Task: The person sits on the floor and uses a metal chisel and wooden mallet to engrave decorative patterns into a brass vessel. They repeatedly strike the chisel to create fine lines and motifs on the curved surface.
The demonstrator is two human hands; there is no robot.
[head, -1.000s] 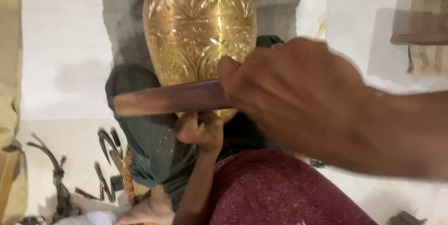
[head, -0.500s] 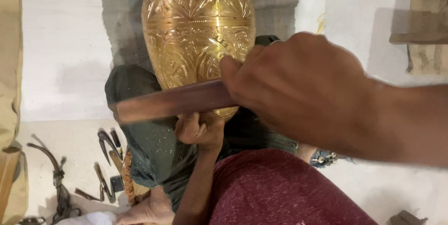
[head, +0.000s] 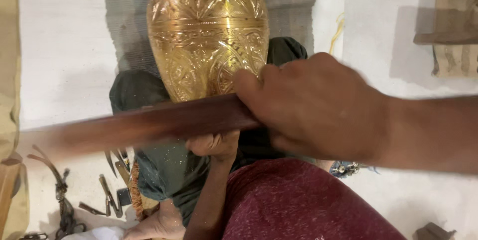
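Observation:
A tall engraved brass vase (head: pixel 209 36) stands tilted against dark green cloth (head: pixel 164 170) over my legs. My right hand (head: pixel 318 105) is clenched around a long brown wooden stick (head: pixel 164 120), which lies across the vase's lower part and is blurred toward its left end. Just under the stick, my left hand (head: pixel 214 145) is curled at the vase's base. The stick hides what, if anything, it grips. My forearm (head: pixel 206 200) rises from a dark red garment (head: pixel 298 205).
Several dark metal hand tools (head: pixel 107 190) lie on the pale floor at lower left, beside a bare foot (head: pixel 152 225). A yellowish object (head: pixel 9 96) runs along the left edge. Wooden pieces (head: pixel 448 36) sit at upper right.
The wooden stick has swung, so its blurred left end now reaches much farther left and lower. My right hand has shifted slightly. The vase and my left hand stay in place.

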